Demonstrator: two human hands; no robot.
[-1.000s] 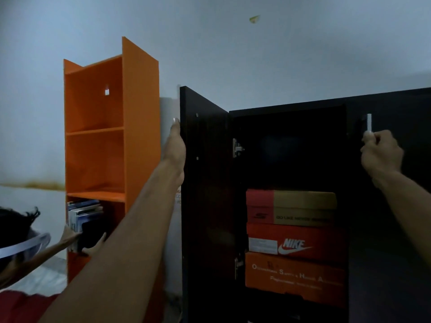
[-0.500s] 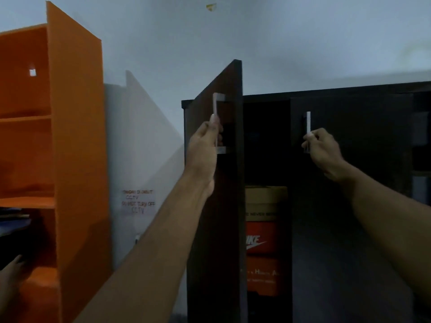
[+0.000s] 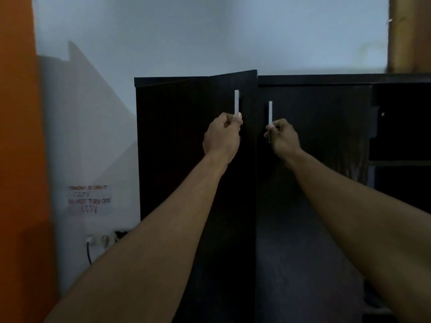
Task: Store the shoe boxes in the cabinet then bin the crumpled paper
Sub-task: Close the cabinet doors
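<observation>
A dark cabinet stands in front of me against the pale wall. Its left door is swung almost flat, with its top edge still slightly proud of the frame. The right door lies flush. My left hand grips the lower end of the left door's white handle. My right hand holds the right door's white handle. The shoe boxes are hidden behind the doors. No crumpled paper is in view.
An orange shelf unit fills the left edge. A handwritten CCTV notice and wall sockets sit on the wall between shelf and cabinet. Open dark compartments lie to the cabinet's right, below a yellowish post.
Both doors have swung inward from wide open to nearly shut, hiding the stacked shoe boxes. My left hand shifted from the door's edge onto its handle. My view turned right.
</observation>
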